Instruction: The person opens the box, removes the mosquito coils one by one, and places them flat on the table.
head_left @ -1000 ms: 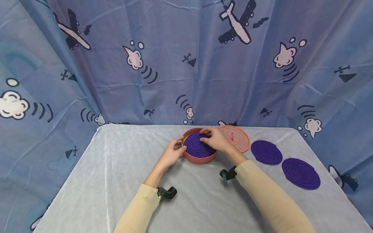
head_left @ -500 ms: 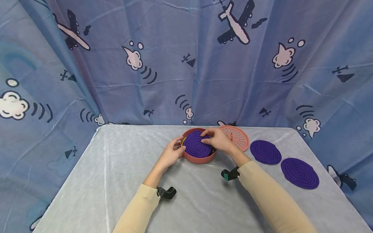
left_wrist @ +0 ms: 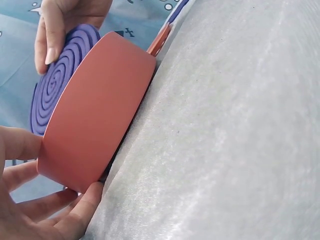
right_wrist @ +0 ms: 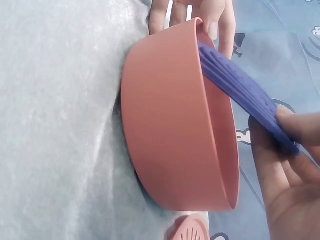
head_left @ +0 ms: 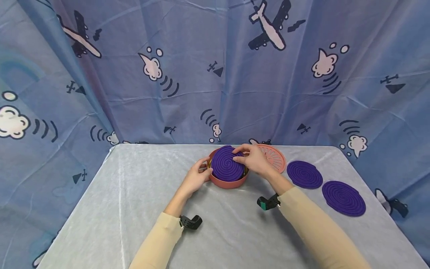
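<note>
In the head view my right hand (head_left: pixel 256 160) pinches the edge of a purple spiral mosquito coil (head_left: pixel 227 164) between thumb and fingers. The coil is tilted, its right side raised out of a round terracotta-coloured box (head_left: pixel 229 184); the right wrist view shows its other end still inside the rim. My left hand (head_left: pixel 195 178) holds the box's left side, and in the left wrist view its fingers (left_wrist: pixel 55 205) curve round the wall. A bit of yellow shows inside the box beside the coil; the rest of the inside is hidden.
A slotted orange lid (head_left: pixel 275 158) lies right behind the right hand, partly covered by it. Two more purple mosquito coils, one nearer the lid (head_left: pixel 304 174) and one farther right (head_left: pixel 343 198), lie flat on the grey-white cloth (head_left: pixel 147 186). A patterned blue curtain (head_left: pixel 188 74) hangs behind the table.
My right hand has lifted the mosquito coil's edge, so the coil rises and tilts out of the box. The left hand keeps its place on the box.
</note>
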A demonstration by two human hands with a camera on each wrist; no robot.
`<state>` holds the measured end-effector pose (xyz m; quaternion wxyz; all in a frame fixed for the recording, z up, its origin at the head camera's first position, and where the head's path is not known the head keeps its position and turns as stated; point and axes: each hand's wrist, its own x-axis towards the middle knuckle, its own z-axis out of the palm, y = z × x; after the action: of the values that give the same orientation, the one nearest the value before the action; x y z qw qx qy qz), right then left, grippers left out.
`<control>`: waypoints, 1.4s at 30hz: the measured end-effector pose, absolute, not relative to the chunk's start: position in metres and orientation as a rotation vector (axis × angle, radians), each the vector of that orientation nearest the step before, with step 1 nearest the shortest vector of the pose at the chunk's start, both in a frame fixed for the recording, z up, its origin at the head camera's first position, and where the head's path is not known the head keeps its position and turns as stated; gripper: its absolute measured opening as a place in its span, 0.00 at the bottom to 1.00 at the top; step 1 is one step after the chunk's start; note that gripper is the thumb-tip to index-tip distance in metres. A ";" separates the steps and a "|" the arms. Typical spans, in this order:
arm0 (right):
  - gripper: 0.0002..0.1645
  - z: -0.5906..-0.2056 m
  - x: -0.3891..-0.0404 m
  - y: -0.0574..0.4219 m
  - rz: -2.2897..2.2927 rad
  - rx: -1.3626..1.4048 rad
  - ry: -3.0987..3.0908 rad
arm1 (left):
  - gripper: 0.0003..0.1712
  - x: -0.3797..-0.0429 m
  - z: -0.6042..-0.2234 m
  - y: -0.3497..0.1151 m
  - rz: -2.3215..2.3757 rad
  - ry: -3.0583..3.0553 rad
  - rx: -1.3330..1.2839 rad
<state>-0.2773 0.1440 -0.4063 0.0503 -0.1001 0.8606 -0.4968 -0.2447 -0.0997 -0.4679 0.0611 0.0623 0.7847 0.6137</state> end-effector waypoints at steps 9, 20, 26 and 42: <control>0.14 -0.397 -0.270 0.156 -1.474 -0.302 2.694 | 0.29 -0.246 -0.471 -0.100 1.864 2.369 0.190; 0.14 -0.390 -0.250 0.176 -1.547 -0.411 2.657 | 0.30 -0.246 -0.469 -0.099 1.872 2.358 0.189; 0.14 -0.391 -0.235 0.193 -1.532 -0.409 2.650 | 0.29 -0.246 -0.471 -0.099 1.862 2.374 0.202; 0.19 -0.401 -0.188 0.259 -1.365 -0.280 2.755 | 0.30 -0.248 -0.473 -0.099 1.853 2.360 0.159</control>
<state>-0.1876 0.2595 -0.4010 0.0271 -0.0906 0.8921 -0.4419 -0.2477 -0.0985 -0.4728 0.0685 0.0527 0.7837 0.6151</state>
